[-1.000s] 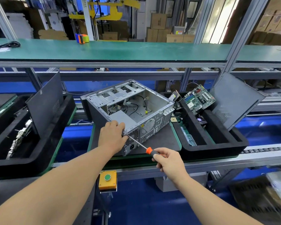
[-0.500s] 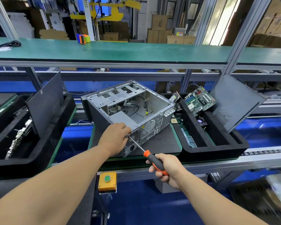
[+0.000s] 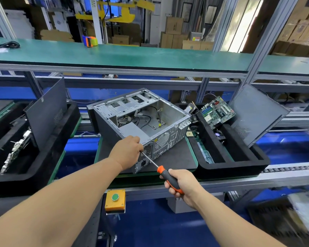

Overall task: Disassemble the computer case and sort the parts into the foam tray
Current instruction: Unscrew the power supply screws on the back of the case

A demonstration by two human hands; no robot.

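This is a factory floor, an electronics assembly or teardown line. A long green-topped workbench on aluminium framing runs across the far side, with a roller conveyor rail at the near right. Black foam trays sit along the line holding circuit boards and metal panels. A yellow push-button box is mounted at the near edge. Stacked cardboard cartons and a yellow machine frame fill the far background

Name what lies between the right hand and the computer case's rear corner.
The screwdriver: in the head view, its shaft runs from the right hand to the case.
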